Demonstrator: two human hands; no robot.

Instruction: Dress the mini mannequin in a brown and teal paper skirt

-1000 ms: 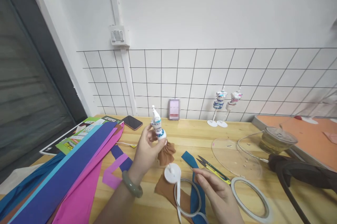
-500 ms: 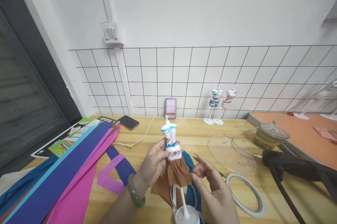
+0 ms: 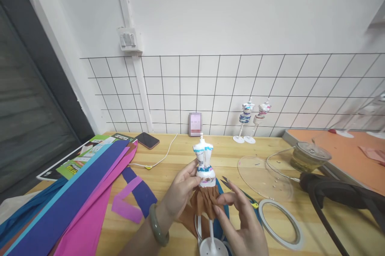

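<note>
A small white dress form (image 3: 204,157) with blue and pink paint marks stands upright on a thin white stand in front of me. My left hand (image 3: 183,189), a green bangle at its wrist, grips the form at the hip from the left. Around its lower edge hangs a gathered brown skirt (image 3: 203,204) of thin, crinkled material. My right hand (image 3: 240,216) pinches the skirt's right side between thumb and forefinger. Just behind that hand lie dark scissors (image 3: 240,191) with a yellow mark, partly covered by my fingers. The round base (image 3: 213,248) is cut off below.
Coloured sheets (image 3: 69,192) are spread at left, with purple strips (image 3: 128,208) beside them. A roll of tape (image 3: 296,228), a clear disc (image 3: 258,171), a lidded bowl (image 3: 309,157) and a black strap-like object (image 3: 339,192) lie right. Two more forms (image 3: 246,117) and phones (image 3: 147,140) stand or lie behind.
The dress form has shifted to the right and slightly down, with my left hand on it. My right thumb and forefinger have closed on the skirt's side, uncovering more of the scissors.
</note>
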